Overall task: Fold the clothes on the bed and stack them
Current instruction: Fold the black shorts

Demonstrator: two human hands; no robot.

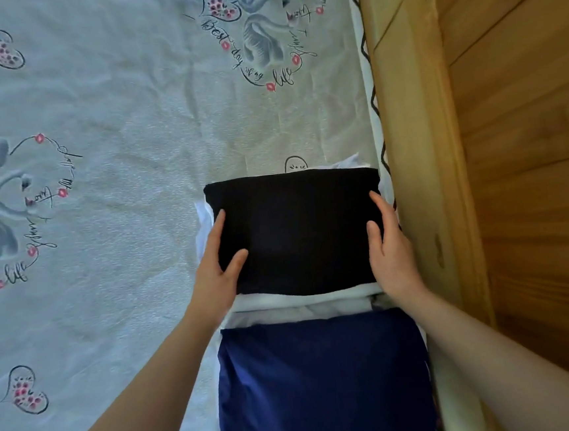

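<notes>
1. Two hands gripped the folded black garment (296, 231) by its sides, left hand (217, 266) and right hand (391, 250), thumbs on top, holding it on the white folded clothes (273, 300) of the stack.
2. Stacking seemed in hand; next, letting go and squaring the edges.
3. A blue garment (325, 383) lay nearer than the hands.
4. On the bedsheet (110, 93) beyond the hands, script read "Best day" and "life".

Bare forearms, no sleeves; left hand (217, 272), right hand (391, 252).
</notes>
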